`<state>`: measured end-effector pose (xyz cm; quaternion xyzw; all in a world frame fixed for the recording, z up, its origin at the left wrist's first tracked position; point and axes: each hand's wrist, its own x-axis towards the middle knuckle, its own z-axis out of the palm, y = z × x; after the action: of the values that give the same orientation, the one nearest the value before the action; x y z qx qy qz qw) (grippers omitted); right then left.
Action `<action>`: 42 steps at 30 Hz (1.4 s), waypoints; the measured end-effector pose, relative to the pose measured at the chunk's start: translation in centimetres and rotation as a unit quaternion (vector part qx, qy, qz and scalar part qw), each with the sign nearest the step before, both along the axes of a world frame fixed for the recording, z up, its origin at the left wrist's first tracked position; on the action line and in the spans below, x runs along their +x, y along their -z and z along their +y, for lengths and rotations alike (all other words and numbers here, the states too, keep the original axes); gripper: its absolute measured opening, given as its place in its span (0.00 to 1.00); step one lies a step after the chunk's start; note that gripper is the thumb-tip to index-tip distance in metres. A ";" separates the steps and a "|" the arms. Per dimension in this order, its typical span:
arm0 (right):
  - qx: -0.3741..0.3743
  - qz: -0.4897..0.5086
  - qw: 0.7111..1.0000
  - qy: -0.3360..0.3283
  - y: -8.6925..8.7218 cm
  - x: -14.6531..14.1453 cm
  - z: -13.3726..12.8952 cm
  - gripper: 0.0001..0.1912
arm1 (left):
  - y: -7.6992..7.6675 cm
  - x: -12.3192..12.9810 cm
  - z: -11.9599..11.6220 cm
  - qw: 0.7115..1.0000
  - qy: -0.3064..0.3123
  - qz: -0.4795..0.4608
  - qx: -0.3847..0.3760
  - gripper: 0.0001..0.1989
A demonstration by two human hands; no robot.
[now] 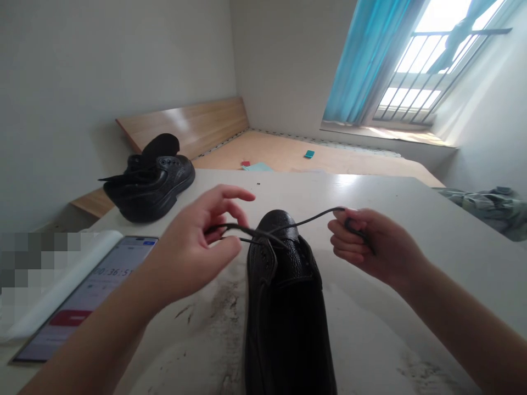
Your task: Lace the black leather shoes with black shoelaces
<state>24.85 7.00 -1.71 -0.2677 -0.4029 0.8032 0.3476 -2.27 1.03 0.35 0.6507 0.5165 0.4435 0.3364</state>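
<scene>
A black leather shoe stands on the white table, its toe pointing away from me. Dark lace runs out from its front eyelets to both sides. To the right of the toe, my right hand is closed around one lace end, with a loop hanging by its fingers. On the left, my left hand has its fingers curved and apart, and the other lace passes between thumb and fingers; whether they grip it is unclear.
Another black shoe sits at the table's back left. A lit phone lies at the left beside a white roll. Beyond the table is a bed with small coloured items. Crumpled fabric is at the far right.
</scene>
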 end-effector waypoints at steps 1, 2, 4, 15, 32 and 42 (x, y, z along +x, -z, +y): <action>0.000 0.005 1.000 0.010 0.0 -0.1 0.0 0.18 | 0.3 0.3 0.1 0.994 -0.016 0.110 -0.017 0.26; 0.001 0.008 1.000 0.022 0.0 -0.1 0.0 0.18 | 0.5 0.5 0.1 0.979 -0.017 0.197 -0.040 0.27; -0.001 0.011 0.999 0.051 0.0 -0.2 0.1 0.17 | 0.8 1.0 0.2 0.951 0.006 0.296 -0.086 0.21; -0.073 -0.018 0.978 0.192 0.1 -0.5 0.5 0.07 | 0.5 0.2 0.2 0.998 0.010 -0.046 -0.040 0.12; -0.026 0.004 0.999 0.033 0.0 -0.6 -0.2 0.16 | 1.2 1.3 0.0 0.947 -0.062 0.315 -0.033 0.14; 0.213 -0.176 0.958 0.078 0.5 -0.9 -1.1 0.11 | 0.6 1.7 -0.9 0.987 0.054 0.153 -0.012 0.13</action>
<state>23.94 5.87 -2.23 -0.3555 -0.5971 0.6092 0.3820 -0.61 0.18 -0.24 0.7336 0.5316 0.3138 0.2841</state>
